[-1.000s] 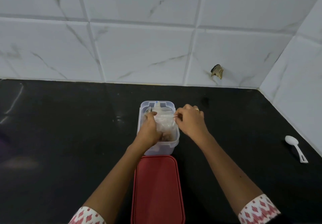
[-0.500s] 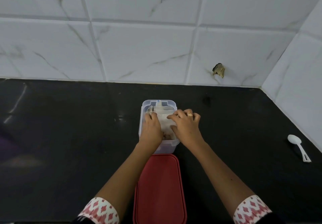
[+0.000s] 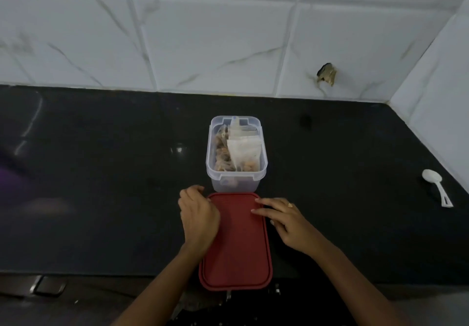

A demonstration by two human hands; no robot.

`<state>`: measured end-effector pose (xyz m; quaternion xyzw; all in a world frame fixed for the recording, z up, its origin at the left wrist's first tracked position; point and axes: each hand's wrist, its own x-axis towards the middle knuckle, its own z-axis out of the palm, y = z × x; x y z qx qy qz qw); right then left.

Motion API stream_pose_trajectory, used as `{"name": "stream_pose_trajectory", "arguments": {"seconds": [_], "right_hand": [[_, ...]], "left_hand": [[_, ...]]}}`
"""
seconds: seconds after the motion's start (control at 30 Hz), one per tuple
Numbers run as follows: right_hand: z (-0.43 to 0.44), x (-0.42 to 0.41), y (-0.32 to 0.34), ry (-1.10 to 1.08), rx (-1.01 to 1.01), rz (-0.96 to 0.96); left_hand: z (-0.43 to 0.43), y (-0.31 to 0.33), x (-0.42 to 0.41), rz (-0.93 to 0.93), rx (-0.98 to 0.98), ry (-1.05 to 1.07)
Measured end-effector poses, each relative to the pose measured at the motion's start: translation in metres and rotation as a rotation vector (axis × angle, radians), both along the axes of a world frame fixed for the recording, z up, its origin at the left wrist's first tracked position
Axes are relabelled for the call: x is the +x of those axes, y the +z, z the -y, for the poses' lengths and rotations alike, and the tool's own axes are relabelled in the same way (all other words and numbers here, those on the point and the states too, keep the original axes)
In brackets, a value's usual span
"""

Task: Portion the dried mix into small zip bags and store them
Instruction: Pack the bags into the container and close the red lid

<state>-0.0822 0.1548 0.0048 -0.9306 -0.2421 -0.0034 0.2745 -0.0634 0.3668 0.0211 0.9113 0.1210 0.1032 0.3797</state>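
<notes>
Clear container: stands upright and uncovered on the black counter, near the middle of the view, with its long side running from 12 to 6 o'clock.
Zip bags: several small filled ones stand packed inside the container. The pale tops lean toward 12 o'clock, and the brownish dried mix shows through the plastic on the 9 o'clock side.
Red lid: lies flat on the counter at 6 o'clock from the container, with its far edge just beside the container's near wall. Its near end hangs past the counter's front edge.
Left hand: sits at the lid's 10 o'clock corner. The fingers are curled over the left rim and appear to grip it, though the fingertips are hidden.
Right hand: sits at the lid's 2 o'clock corner. The fingers lie straight and slightly spread, resting on the lid's top, and one finger wears a ring.
White spoon: lies at 3 o'clock, well apart from the container and near the side wall.
Tiled wall: white and veined, with a chipped hole at 1 o'clock.
</notes>
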Motion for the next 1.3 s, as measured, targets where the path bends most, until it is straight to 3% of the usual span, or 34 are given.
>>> {"name": "stream_pose_trajectory", "arguments": {"seconds": [0.13, 0.27, 0.5, 0.67, 0.83, 1.03, 1.3], "right_hand": [[-0.004, 0.004, 0.005, 0.016, -0.117, -0.113], [-0.004, 0.006, 0.007, -0.015, -0.117, -0.127], [-0.012, -0.003, 0.015, -0.136, 0.422, -0.144], [-0.034, 0.008, 0.044, -0.391, 0.765, -0.052], [-0.049, 0.030, 0.069, -0.510, 0.812, 0.030], [-0.052, 0.056, 0.078, -0.690, 0.665, -0.069], [-0.050, 0.066, 0.079, -0.752, 0.582, -0.135]], "left_hand": [[-0.002, -0.001, -0.002, -0.179, 0.119, -0.113], [-0.013, 0.012, 0.005, -0.217, 0.045, -0.167], [-0.044, 0.040, 0.025, -0.481, -0.267, -0.171], [-0.052, 0.070, 0.027, -0.365, -0.637, -0.230], [-0.036, 0.085, 0.030, -0.259, -0.382, -0.108], [-0.020, 0.077, 0.034, -0.038, 0.002, -0.184], [-0.016, 0.062, 0.042, -0.019, -0.018, -0.168]]}}
